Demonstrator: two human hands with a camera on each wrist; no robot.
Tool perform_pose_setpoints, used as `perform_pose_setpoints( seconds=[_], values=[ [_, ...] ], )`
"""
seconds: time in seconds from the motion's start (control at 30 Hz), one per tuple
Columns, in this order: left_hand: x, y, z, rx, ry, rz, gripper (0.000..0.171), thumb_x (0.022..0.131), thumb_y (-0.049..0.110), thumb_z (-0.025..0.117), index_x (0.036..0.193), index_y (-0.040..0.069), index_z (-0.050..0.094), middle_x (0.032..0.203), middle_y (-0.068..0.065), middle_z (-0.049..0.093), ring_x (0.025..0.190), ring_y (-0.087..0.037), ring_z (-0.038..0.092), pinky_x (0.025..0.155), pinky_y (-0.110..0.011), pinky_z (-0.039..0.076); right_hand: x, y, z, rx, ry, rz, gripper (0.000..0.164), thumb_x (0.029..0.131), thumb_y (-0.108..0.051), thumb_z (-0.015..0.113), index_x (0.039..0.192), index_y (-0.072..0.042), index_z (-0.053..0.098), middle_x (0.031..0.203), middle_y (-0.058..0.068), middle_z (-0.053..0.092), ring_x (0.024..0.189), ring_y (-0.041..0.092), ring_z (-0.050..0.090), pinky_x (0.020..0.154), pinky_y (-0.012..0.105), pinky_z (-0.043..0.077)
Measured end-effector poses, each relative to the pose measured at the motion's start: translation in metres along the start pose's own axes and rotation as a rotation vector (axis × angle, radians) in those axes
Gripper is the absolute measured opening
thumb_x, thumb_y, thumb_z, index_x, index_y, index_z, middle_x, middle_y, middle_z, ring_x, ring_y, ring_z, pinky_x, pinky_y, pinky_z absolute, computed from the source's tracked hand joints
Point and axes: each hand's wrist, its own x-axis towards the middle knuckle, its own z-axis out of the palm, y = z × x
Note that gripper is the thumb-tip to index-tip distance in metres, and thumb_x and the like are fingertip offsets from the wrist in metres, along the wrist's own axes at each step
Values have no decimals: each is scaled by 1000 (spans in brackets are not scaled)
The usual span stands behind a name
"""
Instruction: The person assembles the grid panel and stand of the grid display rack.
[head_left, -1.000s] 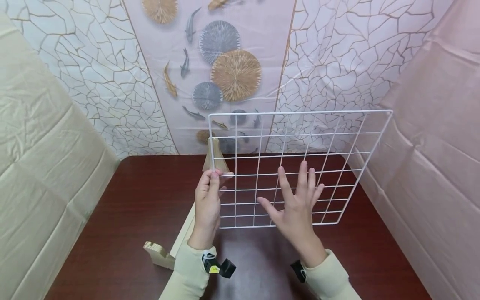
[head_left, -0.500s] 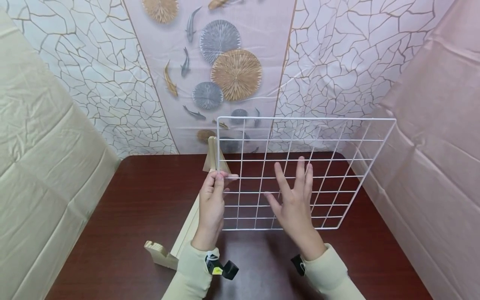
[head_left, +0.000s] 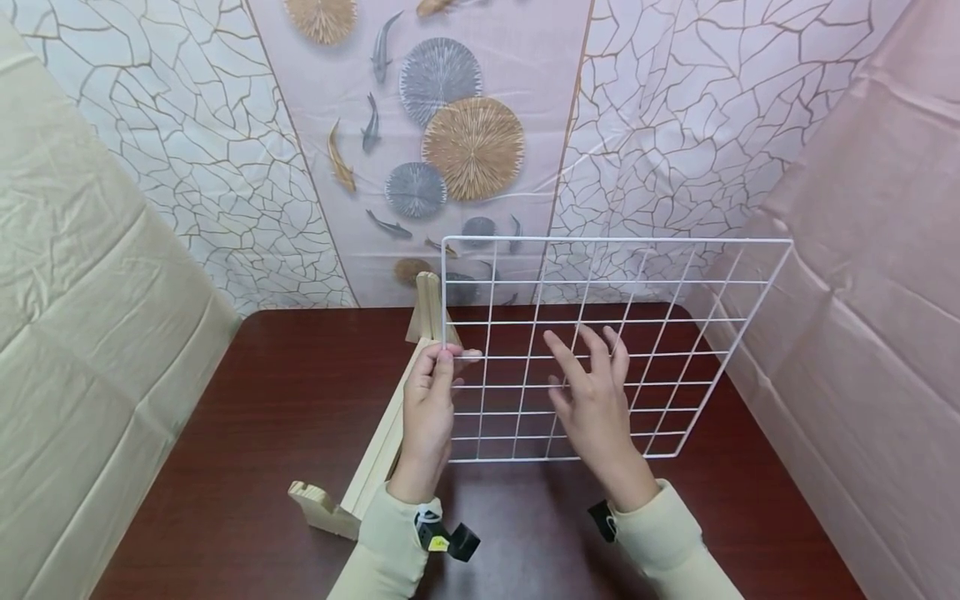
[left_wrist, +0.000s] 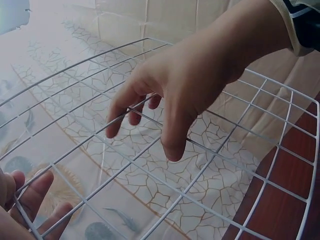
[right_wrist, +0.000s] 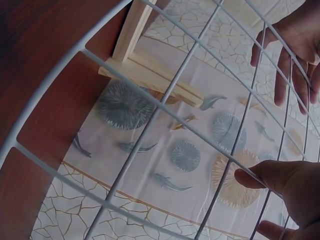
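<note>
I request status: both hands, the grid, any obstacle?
Left hand pinching white grid by left edge. Right hand loosely open at its middle. Wooden stand on the left, possible obstacle.

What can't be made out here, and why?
Head view: part of the grid, behind the right hand.
Head view: part of the stand, behind the left sleeve.
Head view: any writing on the yellow label, too small.
Left wrist view: part of the left hand, cut off by the left edge.
Right wrist view: part of the stand, cut off by the top edge.
</note>
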Motion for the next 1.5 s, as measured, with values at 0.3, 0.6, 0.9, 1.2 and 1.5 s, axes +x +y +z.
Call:
perform_pose_setpoints(
  seconds=[0.3, 0.6, 0.9, 1.2, 1.5],
  values=[
    [-5, 5, -3, 72, -31, 43, 32, 113, 11, 45, 137, -9, 54, 128, -22, 71, 127, -30, 63, 108, -36, 45, 2, 2, -1, -1, 6, 12, 57, 78, 7, 80, 131, -12, 71, 118, 21, 63, 125, 56, 45, 69, 56, 57],
    [-48, 54, -17, 403, -81, 325, 49, 104, 1, 60, 152, 3, 48, 152, -9, 56, 145, -23, 48, 121, -35, 34, 6, 14, -5, 16, 41, 26, 59, 76, 9, 79, 132, -9, 71, 116, 19, 66, 127, 59, 45, 99, 67, 46],
    [-90, 88, -84, 607, 62, 608, 60, 86, -15, 66, 145, -8, 56, 147, -8, 62, 140, -19, 52, 114, -24, 37, 6, 20, -8, 10, 44, 28, 62, 77, 9, 78, 134, -10, 70, 125, 21, 67, 130, 59, 43, 94, 66, 49],
    [-112, 60, -157, 837, 328, 481, 100, 73, 8, 93, 160, 4, 43, 164, -12, 44, 152, -14, 37, 120, -20, 26, 11, 24, -10, 2, 29, 19, 72, 76, 10, 84, 144, -6, 64, 140, 20, 65, 137, 60, 39, 106, 66, 42],
    [-117, 22, -160, 811, 375, 412, 136, 62, 25, 104, 168, 9, 22, 174, -10, 23, 158, -25, 26, 123, -23, 18, 11, 25, -12, -12, 30, 41, 77, 76, 8, 86, 148, -5, 60, 143, 18, 64, 139, 57, 39, 105, 66, 44]
  ],
)
